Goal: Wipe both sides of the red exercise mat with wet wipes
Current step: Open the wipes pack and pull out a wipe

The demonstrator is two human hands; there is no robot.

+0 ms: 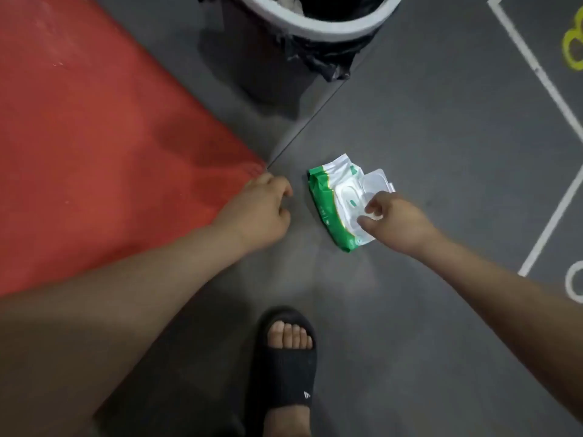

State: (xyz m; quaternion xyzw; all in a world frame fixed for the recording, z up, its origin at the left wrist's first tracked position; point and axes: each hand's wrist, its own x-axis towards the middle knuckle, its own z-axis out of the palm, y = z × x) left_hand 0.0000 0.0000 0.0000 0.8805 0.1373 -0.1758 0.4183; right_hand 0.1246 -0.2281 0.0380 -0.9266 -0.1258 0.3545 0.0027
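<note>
Step in hand: drawing a wipe. The thumb and forefinger (372, 210) of the right hand (399, 223) are brought close together directly over the dispensing opening of the soft white-and-green plastic pack of wet wipes (325, 197). A little white shows between them, but whether a wipe is already nipped cannot be told. The pack's clear hinged plastic lid (377, 182) is laid back, so the opening is exposed. The pack lies flat on the dark grey floor (426, 121), unsupported by anything else. A light pack of this kind is judged likely to be lifted with the wipe. A low, slanting pull is therefore advised, with only the top sheet taken at its folded edge, so that a chain of sheets is not dragged out. The left hand (262, 209) is held with its fingers curled just beside the near corner of the flat red foam exercise mat (94, 137). Whether the corner is gripped cannot be told; this hand is well placed to be moved across and pressed on the pack. The mat is spread on the floor to the left, and the pack lies just off its corner. Beyond stands a round bin with a pale rim (315, 28) and a black liner, judged convenient for spent wipes. A foot in a black slide sandal (284, 367) is planted near the pack.
</note>
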